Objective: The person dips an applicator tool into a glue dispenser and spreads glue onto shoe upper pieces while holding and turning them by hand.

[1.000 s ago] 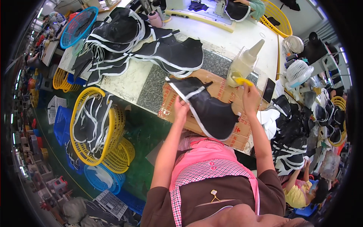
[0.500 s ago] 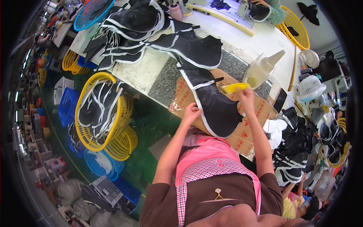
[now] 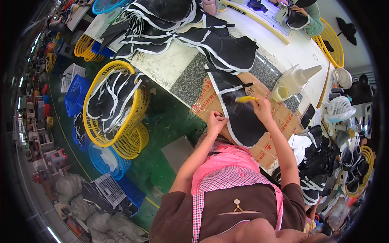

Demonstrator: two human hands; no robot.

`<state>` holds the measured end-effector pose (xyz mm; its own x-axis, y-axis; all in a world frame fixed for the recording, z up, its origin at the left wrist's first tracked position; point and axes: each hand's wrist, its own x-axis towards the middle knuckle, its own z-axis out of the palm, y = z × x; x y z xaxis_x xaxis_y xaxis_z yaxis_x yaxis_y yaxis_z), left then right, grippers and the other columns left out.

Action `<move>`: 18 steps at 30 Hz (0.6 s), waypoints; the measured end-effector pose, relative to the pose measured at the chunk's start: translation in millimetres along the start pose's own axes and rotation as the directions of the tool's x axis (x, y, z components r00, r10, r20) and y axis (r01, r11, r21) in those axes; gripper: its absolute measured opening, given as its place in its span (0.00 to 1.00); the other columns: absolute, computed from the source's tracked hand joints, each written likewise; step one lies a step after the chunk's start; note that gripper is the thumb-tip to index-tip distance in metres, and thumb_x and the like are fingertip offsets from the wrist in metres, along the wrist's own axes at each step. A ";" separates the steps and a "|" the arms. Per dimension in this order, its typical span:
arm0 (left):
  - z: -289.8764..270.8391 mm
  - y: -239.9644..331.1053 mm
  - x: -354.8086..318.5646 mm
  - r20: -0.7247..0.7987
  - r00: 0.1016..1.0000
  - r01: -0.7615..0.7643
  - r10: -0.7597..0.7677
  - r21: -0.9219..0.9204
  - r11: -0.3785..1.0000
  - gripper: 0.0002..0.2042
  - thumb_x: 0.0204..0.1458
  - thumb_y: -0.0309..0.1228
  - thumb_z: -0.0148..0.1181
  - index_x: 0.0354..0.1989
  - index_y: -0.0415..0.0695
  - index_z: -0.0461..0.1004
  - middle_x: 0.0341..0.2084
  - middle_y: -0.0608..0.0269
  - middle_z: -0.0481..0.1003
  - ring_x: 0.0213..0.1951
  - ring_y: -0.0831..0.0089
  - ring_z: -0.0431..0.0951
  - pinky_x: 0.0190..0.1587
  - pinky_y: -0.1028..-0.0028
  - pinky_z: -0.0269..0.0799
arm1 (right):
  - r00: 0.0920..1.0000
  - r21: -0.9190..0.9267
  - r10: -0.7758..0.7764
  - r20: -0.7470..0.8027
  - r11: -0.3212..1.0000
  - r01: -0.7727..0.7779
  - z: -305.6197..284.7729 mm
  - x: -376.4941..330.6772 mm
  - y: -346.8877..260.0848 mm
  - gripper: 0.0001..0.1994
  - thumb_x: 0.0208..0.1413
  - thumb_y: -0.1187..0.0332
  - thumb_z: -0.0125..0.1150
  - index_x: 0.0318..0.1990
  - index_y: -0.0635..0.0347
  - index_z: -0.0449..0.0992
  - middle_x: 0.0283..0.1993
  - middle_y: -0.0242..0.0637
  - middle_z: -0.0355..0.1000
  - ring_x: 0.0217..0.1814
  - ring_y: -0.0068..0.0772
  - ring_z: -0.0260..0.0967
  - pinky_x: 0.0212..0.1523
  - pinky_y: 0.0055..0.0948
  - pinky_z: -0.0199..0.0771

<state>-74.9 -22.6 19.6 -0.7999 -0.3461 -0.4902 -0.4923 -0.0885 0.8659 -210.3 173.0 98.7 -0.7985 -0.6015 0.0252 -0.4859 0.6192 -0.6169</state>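
Observation:
A black shoe-upper-like piece with white edging [image 3: 245, 123] lies on a brown cardboard sheet [image 3: 204, 97] in front of me. My left hand [image 3: 217, 122] pinches its white left edge between thumb and fingers. In my right hand [image 3: 262, 110] is a yellow brush [image 3: 248, 98], its bristle end over the upper part of the black piece. Whether the bristles touch the surface I cannot tell. A translucent squeeze bottle with a pale cone nozzle [image 3: 289, 83] lies tilted just beyond my right hand, yellowish liquid inside.
Beyond the cardboard, more white-edged black pieces [image 3: 227, 46] are piled on the white table [image 3: 152, 67]. A yellow basket [image 3: 87, 117] of similar pieces stands at left. Black pieces heap at right, near a white fan [image 3: 340, 108]. Another person's hand works at a sewing machine [image 3: 281, 15].
My right hand has brought the brush leftward from beside the bottle to over the black piece. My left hand still pinches the edge. The whole view has shifted slightly.

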 end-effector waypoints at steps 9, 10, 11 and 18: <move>4.6 -15.3 7.2 0.014 0.999 -0.037 0.039 -0.113 0.993 0.21 0.46 0.20 0.69 0.38 0.44 0.58 0.29 0.56 0.79 0.32 0.74 0.79 0.36 0.75 0.75 | 0.958 -0.242 -0.092 -0.273 0.970 0.024 0.0 -26.7 -27.6 0.05 0.49 0.74 0.61 0.34 0.56 0.80 0.28 0.39 0.73 0.33 0.42 0.71 0.33 0.40 0.72; 5.3 -14.6 8.8 0.012 0.997 -0.068 0.071 -0.138 0.988 0.21 0.46 0.21 0.69 0.39 0.43 0.58 0.28 0.56 0.79 0.31 0.75 0.79 0.35 0.74 0.75 | 0.946 -0.276 -0.031 -0.323 0.959 -0.063 -5.3 -19.0 -21.6 0.04 0.51 0.73 0.61 0.35 0.57 0.80 0.28 0.39 0.73 0.33 0.44 0.71 0.33 0.41 0.72; 4.7 -12.5 11.0 0.018 0.997 -0.070 0.074 -0.136 0.988 0.21 0.46 0.21 0.69 0.39 0.43 0.58 0.28 0.56 0.79 0.31 0.75 0.79 0.35 0.74 0.75 | 0.944 -0.277 -0.028 -0.329 0.958 -0.068 -8.1 -13.2 -13.6 0.04 0.51 0.73 0.61 0.35 0.57 0.80 0.28 0.39 0.73 0.33 0.44 0.71 0.33 0.41 0.72; -4.1 59.4 -0.5 -0.156 0.780 -0.499 0.606 0.429 0.753 0.19 0.54 0.20 0.60 0.53 0.37 0.63 0.52 0.46 0.70 0.50 0.55 0.75 0.56 0.61 0.68 | 0.666 0.116 0.309 -0.679 0.941 -0.319 -65.4 -42.0 49.2 0.09 0.62 0.67 0.58 0.37 0.66 0.76 0.29 0.47 0.71 0.33 0.48 0.69 0.32 0.41 0.67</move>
<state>-102.3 -31.5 71.7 -0.8690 -0.4690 0.1576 -0.1186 0.5068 0.8539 -223.9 261.8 118.8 -0.9234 0.1333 0.3599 -0.1615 0.7157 -0.6795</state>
